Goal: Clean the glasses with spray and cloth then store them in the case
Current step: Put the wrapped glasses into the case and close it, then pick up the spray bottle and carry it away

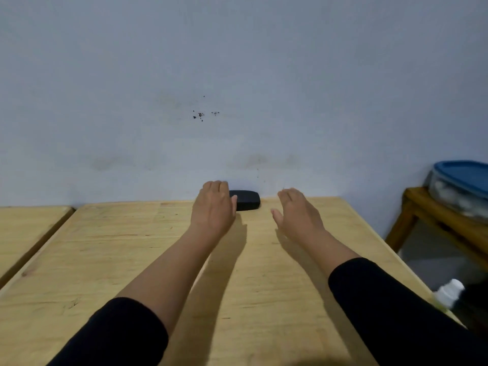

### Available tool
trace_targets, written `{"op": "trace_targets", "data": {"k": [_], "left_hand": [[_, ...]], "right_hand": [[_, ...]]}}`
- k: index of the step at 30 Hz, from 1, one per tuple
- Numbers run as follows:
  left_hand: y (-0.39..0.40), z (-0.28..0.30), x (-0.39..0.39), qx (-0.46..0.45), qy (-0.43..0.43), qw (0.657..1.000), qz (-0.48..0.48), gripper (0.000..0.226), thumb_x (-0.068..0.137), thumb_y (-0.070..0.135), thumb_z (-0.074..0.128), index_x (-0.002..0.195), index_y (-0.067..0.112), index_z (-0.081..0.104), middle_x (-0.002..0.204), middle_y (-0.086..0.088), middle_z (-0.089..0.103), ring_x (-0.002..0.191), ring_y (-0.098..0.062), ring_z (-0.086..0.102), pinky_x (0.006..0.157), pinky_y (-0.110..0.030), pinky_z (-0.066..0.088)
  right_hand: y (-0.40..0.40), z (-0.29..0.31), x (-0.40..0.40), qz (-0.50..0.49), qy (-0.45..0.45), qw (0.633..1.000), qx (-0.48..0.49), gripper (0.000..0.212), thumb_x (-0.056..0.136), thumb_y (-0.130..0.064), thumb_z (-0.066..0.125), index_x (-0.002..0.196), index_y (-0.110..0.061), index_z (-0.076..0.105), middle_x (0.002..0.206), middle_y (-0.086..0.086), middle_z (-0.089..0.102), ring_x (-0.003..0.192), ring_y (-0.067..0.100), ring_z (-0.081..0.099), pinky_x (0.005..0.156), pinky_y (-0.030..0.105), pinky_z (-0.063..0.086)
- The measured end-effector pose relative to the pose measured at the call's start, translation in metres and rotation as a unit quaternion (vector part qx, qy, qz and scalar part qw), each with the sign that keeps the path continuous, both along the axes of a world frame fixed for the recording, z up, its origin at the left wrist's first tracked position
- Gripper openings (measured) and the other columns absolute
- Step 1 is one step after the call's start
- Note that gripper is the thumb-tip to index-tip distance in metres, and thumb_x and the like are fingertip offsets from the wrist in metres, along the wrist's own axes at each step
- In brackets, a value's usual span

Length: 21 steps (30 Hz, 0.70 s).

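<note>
Both your hands reach over the tabletop [132, 247]. Right hand [297, 212] spread, empty, right of the case [247, 199]. Left hand [214, 204] loosely open, nearer, touching its left end. Case lies sideways at the wall.

The case [247, 199] lies at the far edge of the tabletop [132, 260], against the wall [237, 75], with the left hand [214, 204] just before its left end and the right hand [297, 211] to its right, apart from it. A second tabletop [26, 228] stands beside the first on the left. To the right, a lidded container [462, 186] sits on a wooden stand [433, 220], and a small bottle [449, 293] is at the tabletop's near right edge.
</note>
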<state>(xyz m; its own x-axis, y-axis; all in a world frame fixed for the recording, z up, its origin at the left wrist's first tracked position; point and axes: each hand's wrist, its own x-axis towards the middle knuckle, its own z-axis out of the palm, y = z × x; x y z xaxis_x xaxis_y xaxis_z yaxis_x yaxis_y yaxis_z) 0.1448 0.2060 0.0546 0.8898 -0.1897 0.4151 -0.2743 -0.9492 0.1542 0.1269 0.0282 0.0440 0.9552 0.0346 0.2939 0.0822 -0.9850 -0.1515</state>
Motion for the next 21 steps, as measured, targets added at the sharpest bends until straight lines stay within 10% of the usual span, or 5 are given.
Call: {"op": "trace_targets", "data": {"k": [12, 21], "left_hand": [[-0.094, 0.035, -0.08, -0.072, -0.063, 0.988, -0.122, 0.04, 0.097, 0.028, 0.039, 0.126, 0.0, 0.044, 0.126, -0.017, 0.051, 0.122, -0.029, 0.04, 0.098, -0.034, 0.035], [-0.169, -0.026, -0.128, -0.119, 0.043, 0.968, -0.216, 0.046, 0.095, 0.032, 0.044, 0.134, 0.008, 0.042, 0.135, -0.013, 0.048, 0.131, -0.025, 0.036, 0.102, -0.036, 0.034]], "right_hand": [[-0.092, 0.064, -0.112, -0.084, -0.08, 0.993, 0.001, 0.052, 0.097, -0.033, 0.04, 0.141, -0.007, 0.033, 0.149, 0.009, 0.035, 0.139, 0.021, 0.027, 0.107, 0.035, 0.03], [-0.154, 0.027, -0.193, -0.136, -0.168, 0.969, 0.124, 0.047, 0.093, -0.028, 0.052, 0.135, -0.01, 0.046, 0.142, 0.008, 0.047, 0.132, 0.02, 0.041, 0.107, 0.024, 0.028]]}}
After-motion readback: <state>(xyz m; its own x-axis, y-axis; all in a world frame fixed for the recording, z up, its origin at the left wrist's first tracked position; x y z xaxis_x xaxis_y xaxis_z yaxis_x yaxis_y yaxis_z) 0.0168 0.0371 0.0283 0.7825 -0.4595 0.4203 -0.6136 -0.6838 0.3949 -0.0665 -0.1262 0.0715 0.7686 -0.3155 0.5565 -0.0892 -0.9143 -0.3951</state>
